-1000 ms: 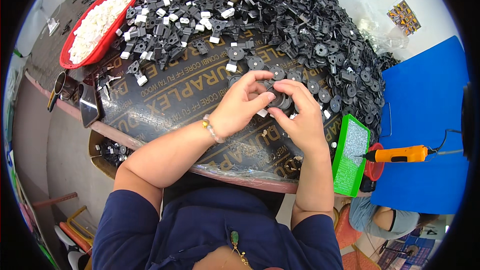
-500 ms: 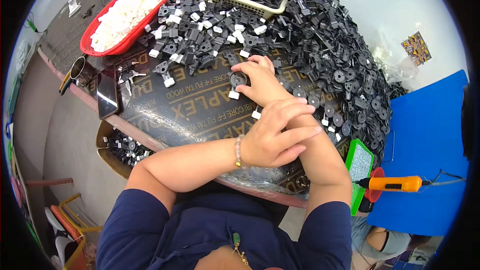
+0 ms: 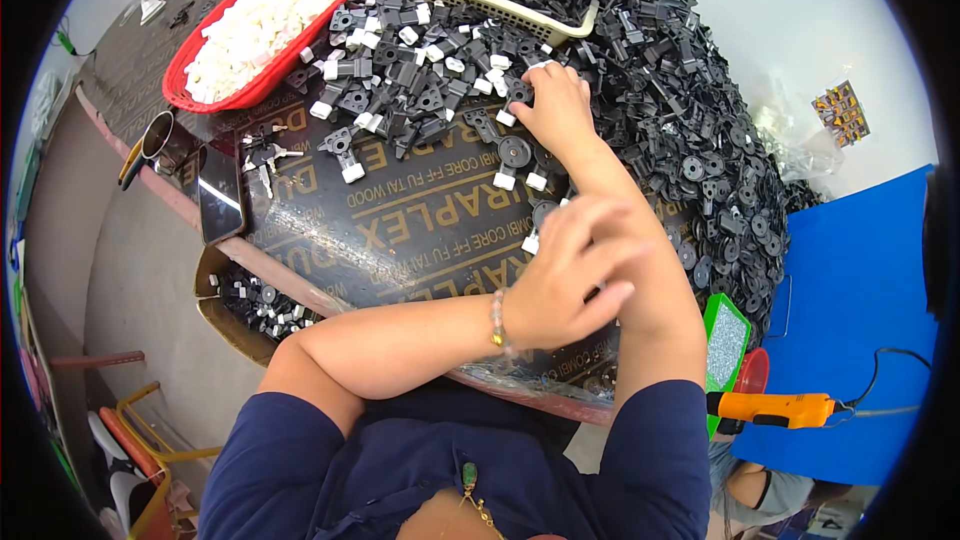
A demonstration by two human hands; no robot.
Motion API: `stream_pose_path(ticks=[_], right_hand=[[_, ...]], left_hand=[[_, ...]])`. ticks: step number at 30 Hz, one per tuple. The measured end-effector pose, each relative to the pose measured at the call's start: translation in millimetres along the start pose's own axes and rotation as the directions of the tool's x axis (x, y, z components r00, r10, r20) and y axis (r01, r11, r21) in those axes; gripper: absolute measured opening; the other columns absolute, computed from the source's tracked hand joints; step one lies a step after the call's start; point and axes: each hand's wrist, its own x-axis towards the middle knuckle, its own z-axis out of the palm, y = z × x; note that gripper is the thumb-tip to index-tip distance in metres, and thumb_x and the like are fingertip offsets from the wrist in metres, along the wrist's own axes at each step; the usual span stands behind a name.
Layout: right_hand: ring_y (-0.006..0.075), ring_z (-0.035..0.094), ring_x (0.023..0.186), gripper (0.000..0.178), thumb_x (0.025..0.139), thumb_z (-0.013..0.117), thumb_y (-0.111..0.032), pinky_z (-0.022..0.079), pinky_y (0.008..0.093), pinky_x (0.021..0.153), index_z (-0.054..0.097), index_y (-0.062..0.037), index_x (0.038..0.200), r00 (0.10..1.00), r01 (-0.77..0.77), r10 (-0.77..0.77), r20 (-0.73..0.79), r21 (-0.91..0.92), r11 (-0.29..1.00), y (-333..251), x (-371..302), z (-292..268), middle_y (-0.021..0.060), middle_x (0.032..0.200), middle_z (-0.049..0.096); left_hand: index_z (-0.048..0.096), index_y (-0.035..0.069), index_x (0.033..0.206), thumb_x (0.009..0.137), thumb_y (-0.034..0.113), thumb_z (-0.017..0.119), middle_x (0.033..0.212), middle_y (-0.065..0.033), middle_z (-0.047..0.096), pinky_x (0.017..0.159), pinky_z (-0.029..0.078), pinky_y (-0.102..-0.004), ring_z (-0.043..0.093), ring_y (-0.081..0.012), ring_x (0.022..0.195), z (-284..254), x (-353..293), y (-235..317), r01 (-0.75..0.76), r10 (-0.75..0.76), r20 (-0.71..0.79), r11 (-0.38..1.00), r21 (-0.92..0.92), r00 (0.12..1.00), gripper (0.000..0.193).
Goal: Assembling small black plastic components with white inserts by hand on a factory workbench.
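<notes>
My right hand [image 3: 560, 108] reaches forward to the near edge of the heap. Its thumb and fingers close round a black plastic part with a white block [image 3: 518, 92]. Just below that hand, a black part with a round disc [image 3: 514, 151] and a white end lies on the dark printed board [image 3: 400, 210]. My left hand [image 3: 572, 275], with a bead bracelet at the wrist, hovers over my right forearm. Its fingers are bent, apart and slightly blurred, with nothing visible in them. Another black part with a white end [image 3: 530, 240] is partly hidden behind the left hand.
A red basket of white blocks [image 3: 172, 75] stands far left, near a cream basket of black parts [image 3: 480, 2]. Loose black discs [image 3: 715, 195] heap up on the right. A phone [image 3: 221, 195] and keys [image 3: 265, 155] lie left. An orange electric screwdriver [image 3: 780, 409] is at right.
My right hand has let go of the disc part and moved forward and right to another part with a white block. My left hand has risen slightly off the right forearm, its fingers bending.
</notes>
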Motion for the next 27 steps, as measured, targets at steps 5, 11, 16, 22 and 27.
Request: stream_pose_path(ticks=[5, 11, 16, 22, 27], right_hand=[[0.025, 0.065, 0.096, 0.045, 0.073, 0.084, -0.024, 0.052, 0.0354, 0.087, 0.071, -0.0019, 0.109, 0.98, 0.004, 0.076, -0.185, 0.398, 0.917, 17, -6, -42, 0.01, 0.1, 0.068], [0.021, 0.064, 0.1, 0.045, 0.073, 0.084, -0.013, 0.051, 0.0332, 0.093, 0.069, -0.0011, 0.115, 0.972, -0.072, -0.07, 0.224, 0.57, 0.819, 11, -108, -153, 0.0085, 0.107, 0.067], [0.0271, 0.065, 0.092, 0.022, 0.076, 0.079, -0.007, 0.051, 0.0361, 0.084, 0.072, -0.0012, 0.097, 0.979, -0.201, 0.178, 0.097, 0.35, 0.915, 36, -215, -175, 0.0104, 0.095, 0.068], [0.0325, 0.064, 0.087, 0.009, 0.073, 0.075, -0.002, 0.05, 0.0415, 0.081, 0.073, -0.0039, 0.082, 0.896, -0.383, 0.373, 0.241, -0.005, 0.924, 55, -342, -174, 0.0117, 0.086, 0.069], [0.029, 0.064, 0.09, 0.014, 0.073, 0.077, -0.005, 0.047, 0.0401, 0.089, 0.074, -0.0064, 0.087, 0.904, -0.381, 0.369, 0.216, 0.015, 0.925, 47, -386, -157, 0.007, 0.092, 0.07]], left_hand=[[0.013, 0.003, 0.159, 0.095, 0.015, 0.062, 0.162, -0.0224, 0.015, 0.121, 0.022, -0.0448, 0.024, -0.0323, 0.148, -4, 13, -21, 0.381, -0.483, -0.256, 0.851, -0.361, 0.837, 0.081], [0.027, 0.003, 0.156, 0.104, 0.017, 0.058, 0.131, -0.0144, 0.058, 0.095, 0.052, -0.0357, 0.061, -0.0192, 0.109, 1, 18, -30, 0.372, -0.714, 0.234, 0.04, -0.927, 0.66, 0.062], [0.053, 0.001, 0.134, 0.105, 0.015, 0.054, 0.117, -0.0114, 0.067, 0.089, 0.058, -0.034, 0.07, -0.0232, 0.105, 7, 10, -17, 0.632, -0.653, 0.488, -0.019, -0.775, 0.579, 0.032], [0.049, 0.003, 0.137, 0.105, 0.016, 0.052, 0.116, -0.0129, 0.066, 0.087, 0.059, -0.0384, 0.071, -0.0261, 0.105, 15, 5, -11, 0.68, -0.627, 0.525, 0.01, -0.733, 0.576, 0.034], [0.048, 0.001, 0.137, 0.106, 0.015, 0.05, 0.121, -0.018, 0.065, 0.09, 0.058, -0.0381, 0.069, -0.0279, 0.108, 18, 1, -10, 0.726, -0.621, 0.544, 0.059, -0.686, 0.564, 0.035]])
